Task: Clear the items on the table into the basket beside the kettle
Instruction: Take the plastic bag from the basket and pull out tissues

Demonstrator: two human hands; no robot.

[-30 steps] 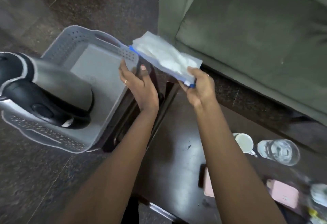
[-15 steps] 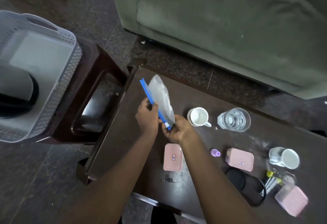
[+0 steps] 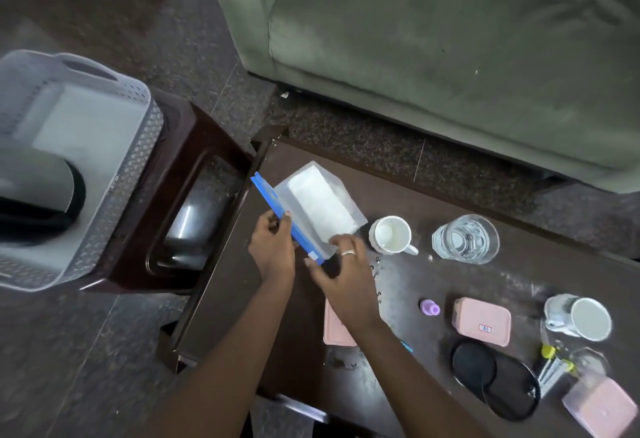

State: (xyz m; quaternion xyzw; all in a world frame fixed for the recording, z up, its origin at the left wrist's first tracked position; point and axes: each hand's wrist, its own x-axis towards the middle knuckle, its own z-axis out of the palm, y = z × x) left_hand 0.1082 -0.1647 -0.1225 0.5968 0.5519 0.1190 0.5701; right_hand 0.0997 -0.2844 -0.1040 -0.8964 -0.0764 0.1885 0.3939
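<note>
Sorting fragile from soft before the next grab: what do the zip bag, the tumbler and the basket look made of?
Zip bag: thin clear plastic film with a blue zip strip; the white padding inside shows through it.
Tumbler: clear glass, probably; glossy, with a thick-looking rim, though hard plastic is possible.
Basket: grey moulded plastic, matte, with perforated walls and a cut-out handle.

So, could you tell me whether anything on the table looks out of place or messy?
Yes: the dark table carries pale specks and smears near the clear glass and toward its right end. Also, one white mug at the right lies tipped on its side, while the other mug stands upright.
</note>
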